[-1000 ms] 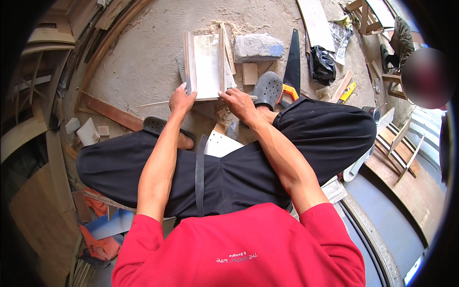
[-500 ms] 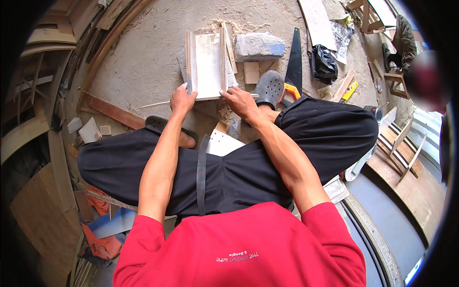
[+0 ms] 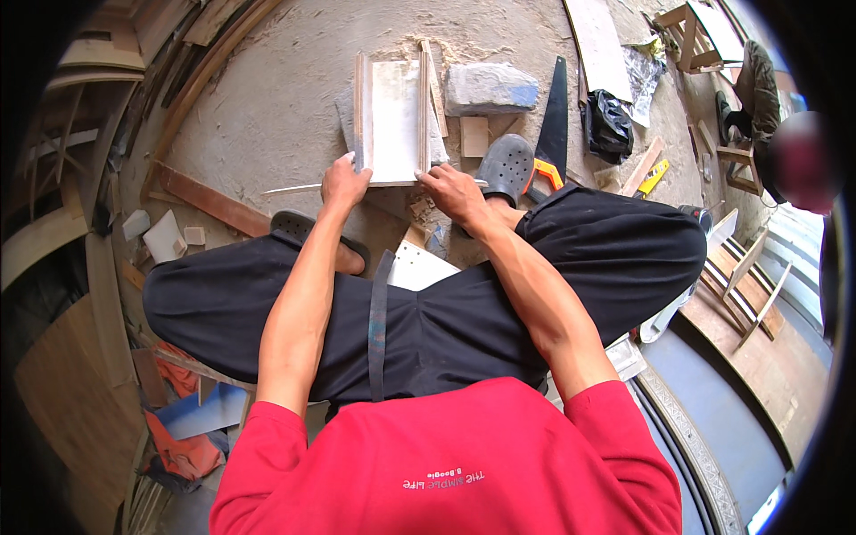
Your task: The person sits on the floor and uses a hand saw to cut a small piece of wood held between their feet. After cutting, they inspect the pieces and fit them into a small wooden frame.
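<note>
A shallow wooden trough [image 3: 395, 116] with a pale floor and raised plywood sides stands on the concrete in front of me. My left hand [image 3: 345, 184] closes on the trough's near left corner. At the near right corner, my right hand [image 3: 453, 190] grips with its thumb and fingers bent round the edge. A thin pale strip [image 3: 292, 189] runs crosswise along the near end; it sticks out left of my left hand and a little past my right. My palms hide where strip and trough meet.
Right of the trough lie a grey stone block [image 3: 490, 88], a small wood square [image 3: 474, 136] and a handsaw [image 3: 553, 116] with an orange handle. Farther right are a black plastic bag [image 3: 609, 127] and a yellow tool [image 3: 654, 177]. A brown board [image 3: 212, 203] lies left. Another person [image 3: 758, 89] sits far right.
The whole view has shifted slightly, so the trough and floor things appear a little to the right. Both hands keep their hold on the trough's near corners.
</note>
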Tool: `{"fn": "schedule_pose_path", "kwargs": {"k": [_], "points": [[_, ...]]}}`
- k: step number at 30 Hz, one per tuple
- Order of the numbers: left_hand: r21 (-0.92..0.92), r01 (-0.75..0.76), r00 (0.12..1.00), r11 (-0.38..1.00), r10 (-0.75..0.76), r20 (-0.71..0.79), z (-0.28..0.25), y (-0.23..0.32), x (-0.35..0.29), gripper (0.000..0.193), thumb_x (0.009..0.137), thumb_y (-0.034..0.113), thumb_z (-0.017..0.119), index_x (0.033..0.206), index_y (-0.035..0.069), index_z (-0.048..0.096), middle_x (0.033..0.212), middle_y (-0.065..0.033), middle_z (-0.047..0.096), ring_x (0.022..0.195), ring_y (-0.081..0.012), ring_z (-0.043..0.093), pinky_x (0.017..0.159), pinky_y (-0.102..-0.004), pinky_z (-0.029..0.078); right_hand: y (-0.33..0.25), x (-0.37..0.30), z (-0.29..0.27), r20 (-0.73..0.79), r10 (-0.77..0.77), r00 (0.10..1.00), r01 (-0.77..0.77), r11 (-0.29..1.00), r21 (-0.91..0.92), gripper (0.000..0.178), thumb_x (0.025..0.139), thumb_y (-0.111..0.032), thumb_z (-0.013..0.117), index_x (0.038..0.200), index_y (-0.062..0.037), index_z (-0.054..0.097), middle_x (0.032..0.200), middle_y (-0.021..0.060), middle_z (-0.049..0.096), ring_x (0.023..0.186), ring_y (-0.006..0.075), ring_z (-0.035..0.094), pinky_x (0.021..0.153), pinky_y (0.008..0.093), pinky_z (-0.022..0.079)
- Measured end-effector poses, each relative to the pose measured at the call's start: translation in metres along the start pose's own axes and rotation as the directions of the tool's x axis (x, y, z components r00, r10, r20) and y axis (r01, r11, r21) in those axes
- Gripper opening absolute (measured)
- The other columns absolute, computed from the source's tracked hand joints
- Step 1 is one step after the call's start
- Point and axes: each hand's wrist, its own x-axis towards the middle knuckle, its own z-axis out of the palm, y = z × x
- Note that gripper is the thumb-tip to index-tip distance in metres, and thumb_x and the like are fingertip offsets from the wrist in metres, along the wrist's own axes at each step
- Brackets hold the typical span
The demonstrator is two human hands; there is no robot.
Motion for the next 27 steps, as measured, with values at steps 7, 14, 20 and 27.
{"fn": "schedule_pose_path", "kwargs": {"k": [7,14,20,27], "points": [[-0.019,-0.021,0.999,1.000,0.020,-0.040,0.010,-0.014,0.007,0.049,0.076,0.030,0.064,0.119,0.006,0.063,0.106,-0.0216,0.068,0.100,-0.0394,0.064,0.088,-0.0463,0.050,-0.004,0.002,-0.002,-0.001,0.012,1.000,-0.012,1.000,0.006,0.028,0.084,-0.009,0.056,0.112,-0.0094,0.061,0.089,0.0081,0.061,0.089,0.0255,0.062,0.071,0.0383,0.055],[-0.028,-0.010,1.000,1.000,0.009,-0.030,0.010,-0.012,0.006,0.048,0.076,0.030,0.064,0.119,0.009,0.064,0.104,-0.0217,0.068,0.100,-0.0398,0.064,0.088,-0.0471,0.050,-0.004,0.001,-0.001,-0.021,0.022,1.000,-0.022,1.000,-0.006,0.026,0.084,-0.010,0.058,0.110,-0.0111,0.062,0.088,0.0071,0.062,0.088,0.0249,0.062,0.070,0.0379,0.054],[-0.057,0.000,1.000,0.998,-0.002,-0.030,0.009,-0.014,0.007,0.048,0.076,0.030,0.064,0.119,0.008,0.065,0.107,-0.0213,0.068,0.102,-0.0386,0.064,0.089,-0.0460,0.050,-0.006,0.001,-0.002,-0.065,0.004,0.998,-0.004,1.000,-0.004,0.025,0.085,-0.016,0.062,0.110,-0.0121,0.062,0.087,0.0070,0.061,0.086,0.0247,0.061,0.069,0.0375,0.054],[-0.094,0.018,1.000,0.995,-0.020,-0.019,0.011,-0.019,0.013,0.055,0.079,0.031,0.062,0.122,-0.003,0.060,0.114,-0.0227,0.066,0.108,-0.0333,0.064,0.094,-0.0389,0.049,-0.004,0.000,0.003,-0.081,0.002,0.997,-0.004,1.000,-0.026,0.029,0.085,-0.020,0.065,0.113,-0.0125,0.061,0.085,0.0067,0.061,0.084,0.0245,0.061,0.069,0.0374,0.053]]}}
